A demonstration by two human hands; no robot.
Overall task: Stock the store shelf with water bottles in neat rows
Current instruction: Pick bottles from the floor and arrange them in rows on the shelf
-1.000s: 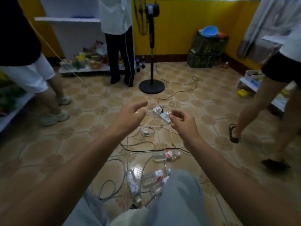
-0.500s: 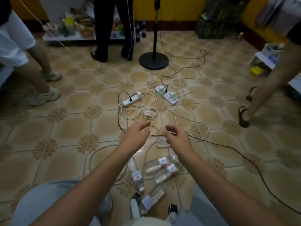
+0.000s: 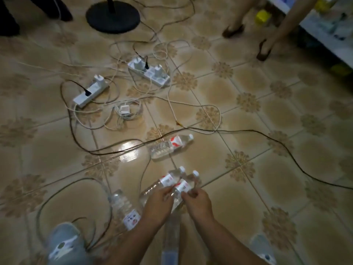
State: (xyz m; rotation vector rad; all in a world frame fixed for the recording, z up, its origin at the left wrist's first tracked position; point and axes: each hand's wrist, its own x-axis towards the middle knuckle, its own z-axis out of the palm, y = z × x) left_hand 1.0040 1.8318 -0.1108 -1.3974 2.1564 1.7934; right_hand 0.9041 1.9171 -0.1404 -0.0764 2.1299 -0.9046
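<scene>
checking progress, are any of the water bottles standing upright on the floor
No, every bottle in view lies on its side on the tiled floor, including the lone bottle and the pair under the hands.

No legible text is shown: red-and-white labels are borne by the lone water bottle [image 3: 172, 145] and the two gripped bottles [image 3: 169, 180], but their printing is too blurred to be read.

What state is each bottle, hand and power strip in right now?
Left hand: gripping left clear plastic bottle.
Right hand: gripping right clear plastic bottle.
Red-labelled clear bottle: lying on floor, untouched.
Clear bottle by left foot: lying, untouched.
White power strips: plugs inserted.
</scene>
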